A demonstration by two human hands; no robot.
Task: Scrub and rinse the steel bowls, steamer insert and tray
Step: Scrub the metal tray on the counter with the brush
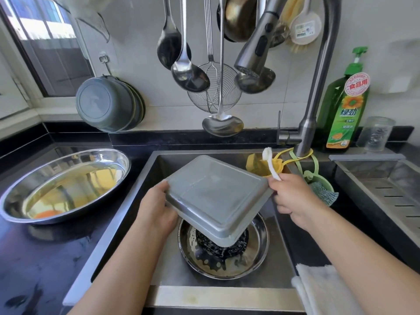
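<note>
Head view: both hands are holding the square steel tray (216,196) upside down over the sink (159,258), at frame centre. The left hand (156,212) is gripping the tray's left corner, fingers curled under the rim. The right hand (295,201) is pinching the right corner while also holding a white brush (271,164). The tray is tilting, its near corner pointing down into a steel bowl (254,253) in the basin, where a dark perforated steamer insert (218,246) is lying; its diagonal is running from frame left to right. Judgement: stiff, light, wet and likely slippery; rim corners are offering the surest hold. A shallow steel bowl (66,185) is sitting on the counter at frame left.
</note>
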